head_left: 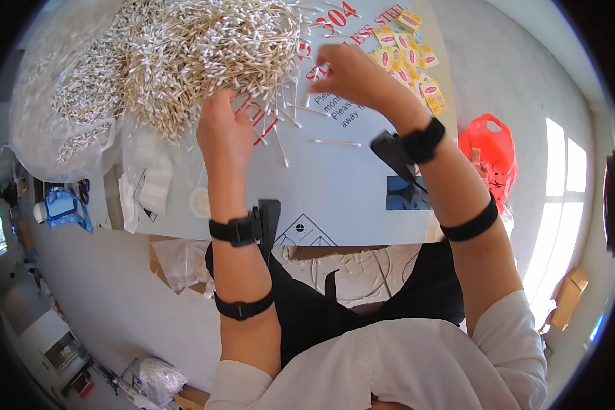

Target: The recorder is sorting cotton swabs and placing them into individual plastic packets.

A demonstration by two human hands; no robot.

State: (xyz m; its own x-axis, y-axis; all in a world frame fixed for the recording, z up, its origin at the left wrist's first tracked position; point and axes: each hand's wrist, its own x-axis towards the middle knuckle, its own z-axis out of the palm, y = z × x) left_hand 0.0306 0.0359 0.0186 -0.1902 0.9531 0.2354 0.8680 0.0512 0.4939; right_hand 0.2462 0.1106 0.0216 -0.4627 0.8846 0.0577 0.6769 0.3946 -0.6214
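Overhead, head view:
Swab pile (184, 55): a big heap of cotton swabs with wooden sticks and white tips, lying at the far left of the table (348, 184), partly over a clear plastic bag (55, 116).
Left hand (224, 133): back turned up at the near edge of the pile, fingers curled down into the swabs; whether it grips any cannot be told.
Right hand (352, 72): raised over the table just right of the pile, fingertips pinched together, with a few thin swabs sticking out near them; what exactly it holds is too blurred to tell.
Loose swabs (290, 113): several lie scattered between the two hands, and one (336, 143) lies alone nearer the person.
Wrists: each carries a black band with a small black device, and another black band sits higher on each forearm.
Packets (413, 58): small yellow and red sachets lie in a cluster at the far right of the table.
Red bag (488, 154): on the floor, right of the table.
Blue item (65, 208): left of the table, low down.
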